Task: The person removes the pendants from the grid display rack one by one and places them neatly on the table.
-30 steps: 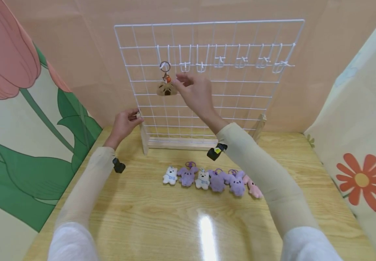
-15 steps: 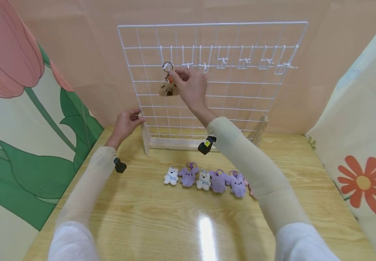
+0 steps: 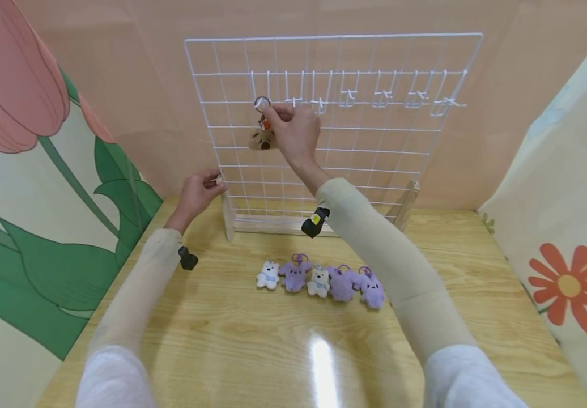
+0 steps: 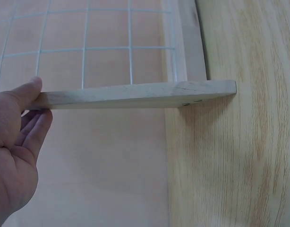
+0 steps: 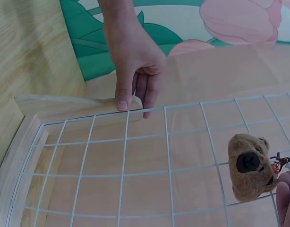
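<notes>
A brown plush bear-head keychain (image 3: 262, 139) hangs by its metal ring from the leftmost white hook on the wire grid rack (image 3: 334, 150). My right hand (image 3: 296, 130) pinches it at the ring and orange-red bead, just above the plush. In the right wrist view, the fingers (image 5: 287, 194) show at the edge beside the bear head (image 5: 249, 168); their tips are partly cut off. My left hand (image 3: 195, 196) grips the top of the rack's left wooden upright (image 4: 135, 94), thumb on one side and fingers on the other.
Several more white hooks (image 3: 383, 96) line the grid to the right. On the table (image 3: 252, 351), a row of plush keychains, white bears (image 3: 268, 275) and purple bunnies (image 3: 293, 276), lies in front of the rack. Patterned panels stand at both sides.
My right hand has moved slightly left and up, its thumb and fingers closing in on the keychain's ring. The left hand keeps its grip, and the right forearm now covers the pink plush.
</notes>
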The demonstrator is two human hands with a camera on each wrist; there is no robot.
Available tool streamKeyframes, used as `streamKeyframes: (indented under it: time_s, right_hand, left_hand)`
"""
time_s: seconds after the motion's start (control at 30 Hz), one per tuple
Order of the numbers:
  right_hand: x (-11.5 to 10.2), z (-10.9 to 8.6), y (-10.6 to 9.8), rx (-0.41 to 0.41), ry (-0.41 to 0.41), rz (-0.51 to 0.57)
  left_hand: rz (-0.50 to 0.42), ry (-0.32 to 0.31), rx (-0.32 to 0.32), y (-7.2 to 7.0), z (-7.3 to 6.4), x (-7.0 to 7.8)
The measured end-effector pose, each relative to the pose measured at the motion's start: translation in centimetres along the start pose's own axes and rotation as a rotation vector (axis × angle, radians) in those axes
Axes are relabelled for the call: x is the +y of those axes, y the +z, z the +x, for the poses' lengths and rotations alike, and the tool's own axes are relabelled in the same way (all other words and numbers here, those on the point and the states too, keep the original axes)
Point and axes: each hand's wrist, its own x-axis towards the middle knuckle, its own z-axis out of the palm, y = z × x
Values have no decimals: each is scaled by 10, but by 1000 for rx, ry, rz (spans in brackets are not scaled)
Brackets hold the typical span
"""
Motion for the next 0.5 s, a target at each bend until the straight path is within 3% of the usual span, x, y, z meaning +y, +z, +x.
streamKeyframes:
  time_s: [0.5]
  right_hand:
    - [-4,-6,2,13,39,157]
  left_hand:
    - [1,4,-1,0,0,0]
